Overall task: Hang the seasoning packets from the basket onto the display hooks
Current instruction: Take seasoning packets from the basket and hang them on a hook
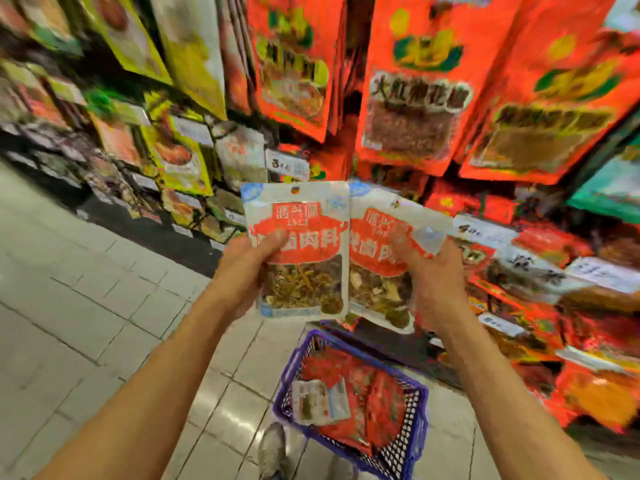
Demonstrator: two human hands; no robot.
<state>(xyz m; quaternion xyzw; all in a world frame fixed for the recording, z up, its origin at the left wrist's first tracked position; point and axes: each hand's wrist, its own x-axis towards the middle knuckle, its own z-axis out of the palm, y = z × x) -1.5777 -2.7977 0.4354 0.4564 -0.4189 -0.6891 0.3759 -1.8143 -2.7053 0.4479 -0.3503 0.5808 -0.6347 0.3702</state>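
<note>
I hold two white seasoning packets with red labels side by side at chest height. My left hand (247, 268) grips the left packet (301, 233) at its left edge, thumb across the label. My right hand (433, 282) grips the right packet (377, 251), which is tilted and partly behind the left one. Below them on the floor stands the blue basket (417, 414), holding several red packets and one white packet (320, 401). Red hanging packets (415, 84) fill the display above; the hooks themselves are hidden by blur.
Shelves of yellow and mixed packets (180, 157) run along the left. Red goods and white price tags (540, 268) fill the lower right shelves. Grey tiled floor (86, 306) spreads to the left. My shoes (273, 452) stand beside the basket.
</note>
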